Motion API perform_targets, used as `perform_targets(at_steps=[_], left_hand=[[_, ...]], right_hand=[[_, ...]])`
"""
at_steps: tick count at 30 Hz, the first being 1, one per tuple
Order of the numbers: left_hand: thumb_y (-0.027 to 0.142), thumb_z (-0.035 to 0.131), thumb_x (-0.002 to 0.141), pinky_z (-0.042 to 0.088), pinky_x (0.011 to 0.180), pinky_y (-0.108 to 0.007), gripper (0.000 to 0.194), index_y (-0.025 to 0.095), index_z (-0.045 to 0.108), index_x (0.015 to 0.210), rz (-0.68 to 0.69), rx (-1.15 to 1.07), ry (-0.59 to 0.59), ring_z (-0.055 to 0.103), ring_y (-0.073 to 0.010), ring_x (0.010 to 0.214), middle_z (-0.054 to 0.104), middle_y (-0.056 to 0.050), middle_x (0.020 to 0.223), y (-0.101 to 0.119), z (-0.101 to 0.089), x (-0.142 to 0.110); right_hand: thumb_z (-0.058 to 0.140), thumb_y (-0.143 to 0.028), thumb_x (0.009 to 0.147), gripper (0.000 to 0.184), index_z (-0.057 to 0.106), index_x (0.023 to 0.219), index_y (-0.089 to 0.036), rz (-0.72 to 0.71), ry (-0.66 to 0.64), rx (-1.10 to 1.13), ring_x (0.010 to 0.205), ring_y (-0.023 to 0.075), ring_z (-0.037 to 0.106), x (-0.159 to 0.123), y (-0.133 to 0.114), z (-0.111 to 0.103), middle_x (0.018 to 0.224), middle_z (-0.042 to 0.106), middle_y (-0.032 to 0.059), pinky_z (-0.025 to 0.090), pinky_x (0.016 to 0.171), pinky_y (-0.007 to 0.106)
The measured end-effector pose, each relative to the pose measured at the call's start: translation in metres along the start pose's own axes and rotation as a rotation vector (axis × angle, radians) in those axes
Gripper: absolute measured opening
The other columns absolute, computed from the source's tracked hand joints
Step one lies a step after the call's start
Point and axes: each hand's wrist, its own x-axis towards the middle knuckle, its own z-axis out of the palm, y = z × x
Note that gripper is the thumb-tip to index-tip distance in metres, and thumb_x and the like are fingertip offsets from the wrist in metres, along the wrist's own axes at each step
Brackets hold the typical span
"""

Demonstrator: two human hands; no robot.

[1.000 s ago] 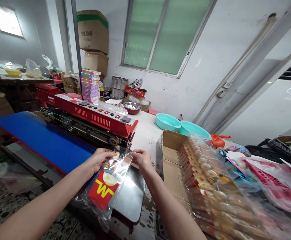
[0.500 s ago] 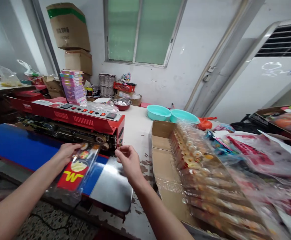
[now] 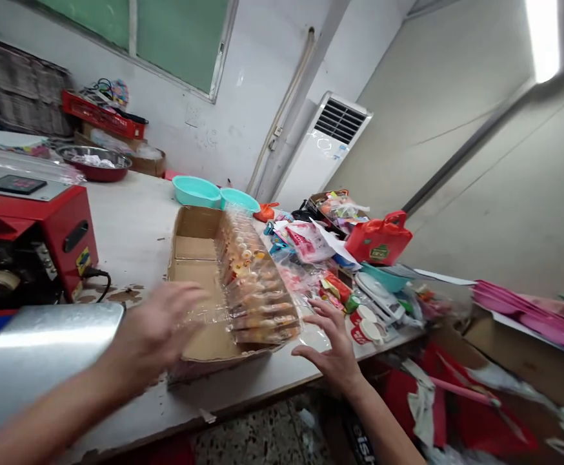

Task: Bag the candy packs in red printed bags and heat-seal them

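Note:
My left hand [image 3: 163, 332] is blurred by motion over the near left wall of a cardboard box [image 3: 195, 248]. Its fingers look stretched out, with nothing visible in them. Off the box's near right corner is my right hand [image 3: 330, 349], fingers spread and holding nothing. A row of clear-wrapped packs [image 3: 257, 297] stands close together along the right side of the box, and bare cardboard shows on the left side. The sealing machine [image 3: 64, 232], red with a metal end plate [image 3: 50, 349], sits to the left of the box.
Two turquoise basins [image 3: 197, 192] stand behind the box, and a steel bowl [image 3: 95, 165] is at the back left. Mixed packaging, paper cups [image 3: 366, 330] and a red bag [image 3: 379, 239] crowd the right. The table's front edge [image 3: 243, 403] runs below my hands.
The view has swung right. My left hand has let go of the wrapped pack with the red fries carton and moved to the box. My right hand has opened and moved to the box's right side.

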Motion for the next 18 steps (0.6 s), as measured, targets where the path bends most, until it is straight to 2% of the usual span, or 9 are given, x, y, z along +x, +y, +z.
perform_targets(at_steps=[3,4,6,7,9,11,14,16,18], left_hand=[[0.026,0.065,0.083,0.044,0.104,-0.05,0.049,0.03,0.053,0.131,0.263,0.112,-0.291,0.045,-0.0303,0.13,0.046,-0.01,0.144,0.04,0.083,0.027],[0.027,0.063,0.085,0.041,0.106,-0.054,0.045,0.031,0.054,0.13,0.299,0.146,-0.333,0.037,-0.0335,0.136,0.041,-0.009,0.149,0.048,0.104,0.034],[0.028,0.055,0.091,0.034,0.108,-0.061,0.034,0.031,0.058,0.125,0.35,0.192,-0.385,0.027,-0.0375,0.142,0.036,-0.008,0.153,0.055,0.13,0.043],[0.027,0.05,0.093,0.031,0.109,-0.063,0.031,0.03,0.06,0.123,0.362,0.209,-0.385,0.024,-0.038,0.143,0.036,-0.008,0.152,0.055,0.134,0.045],[0.023,0.046,0.094,0.024,0.111,-0.066,0.03,0.026,0.061,0.12,0.381,0.241,-0.355,0.022,-0.0375,0.143,0.039,-0.01,0.15,0.051,0.126,0.049],[0.023,0.051,0.092,0.02,0.11,-0.068,0.026,0.023,0.063,0.115,0.376,0.281,-0.302,0.023,-0.0389,0.142,0.042,-0.014,0.147,0.048,0.103,0.056],[0.035,0.057,0.089,0.033,0.101,-0.065,0.023,0.017,0.065,0.103,0.287,0.284,-0.277,0.042,-0.0411,0.129,0.052,-0.019,0.134,0.052,0.06,0.074],[0.036,0.055,0.09,0.044,0.093,-0.054,0.023,0.014,0.063,0.09,0.205,0.147,-0.268,0.055,-0.0342,0.111,0.06,-0.018,0.117,0.06,0.029,0.088],[0.031,0.054,0.091,0.048,0.086,-0.043,0.021,0.015,0.057,0.077,0.093,-0.119,-0.223,0.06,-0.0251,0.097,0.063,-0.013,0.104,0.067,0.0,0.098]], right_hand=[[0.078,-0.042,0.074,0.035,0.062,0.101,-0.027,-0.041,-0.177,-0.131,0.13,0.0381,0.038,-0.006,0.02,-0.001,0.139,0.043,0.0126,0.047,0.098,0.061],[0.076,-0.04,0.076,0.028,0.062,0.096,-0.025,-0.06,-0.196,-0.18,0.13,0.0384,0.038,-0.008,0.025,0.001,0.14,0.043,0.0131,0.048,0.098,0.06],[0.072,-0.035,0.081,0.018,0.061,0.087,-0.022,-0.097,-0.219,-0.277,0.131,0.0378,0.039,-0.01,0.032,0.004,0.138,0.046,0.0142,0.049,0.098,0.059],[0.07,-0.033,0.083,0.016,0.06,0.085,-0.021,-0.118,-0.232,-0.318,0.13,0.0371,0.04,-0.009,0.034,0.003,0.137,0.047,0.0145,0.049,0.098,0.058],[0.067,-0.032,0.085,0.014,0.059,0.084,-0.021,-0.177,-0.277,-0.374,0.129,0.0356,0.042,-0.002,0.037,-0.004,0.136,0.05,0.0141,0.049,0.099,0.057],[0.066,-0.033,0.087,0.014,0.059,0.085,-0.021,-0.261,-0.305,-0.373,0.126,0.0338,0.046,0.015,0.031,-0.016,0.134,0.053,0.0131,0.05,0.097,0.056],[0.066,-0.033,0.087,0.016,0.056,0.084,-0.021,-0.337,-0.277,-0.231,0.121,0.0302,0.051,0.054,0.007,-0.04,0.127,0.059,0.011,0.05,0.096,0.052],[0.066,-0.027,0.088,0.014,0.055,0.08,-0.021,-0.298,-0.226,-0.032,0.116,0.0264,0.055,0.086,-0.019,-0.052,0.123,0.062,0.0091,0.049,0.097,0.046],[0.063,-0.025,0.089,0.017,0.055,0.075,-0.02,-0.176,-0.166,0.235,0.109,0.0239,0.061,0.116,-0.047,-0.055,0.117,0.065,0.0085,0.05,0.094,0.041]])
